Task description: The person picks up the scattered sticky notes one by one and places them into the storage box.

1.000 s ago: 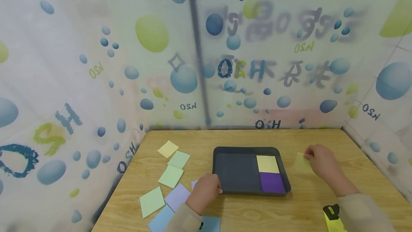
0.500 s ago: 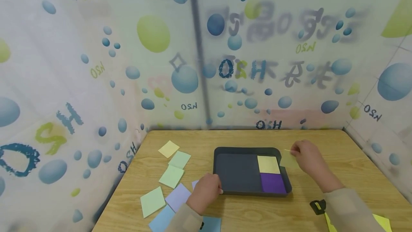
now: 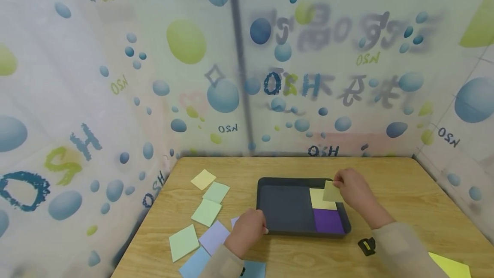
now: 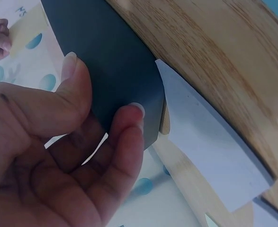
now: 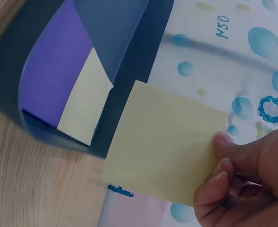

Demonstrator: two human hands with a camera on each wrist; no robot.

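A dark grey tray lies on the table, with a pale yellow sticky note and a purple sticky note at its right end. My left hand grips the tray's near left corner; in the left wrist view the thumb and fingers pinch its wall. My right hand holds another pale yellow sticky note by its edge between thumb and fingers. That held note hangs tilted over the tray's back right corner, partly covering the yellow one inside in the head view.
Left of the tray lie a pale yellow note, several green notes, a lilac note and blue notes. Bright yellow paper is beside the right sleeve. A patterned curtain stands behind the wooden table.
My right hand has moved left with the yellow sticky note, from beside the tray to above its back right corner. The left hand has stayed at the tray's corner.
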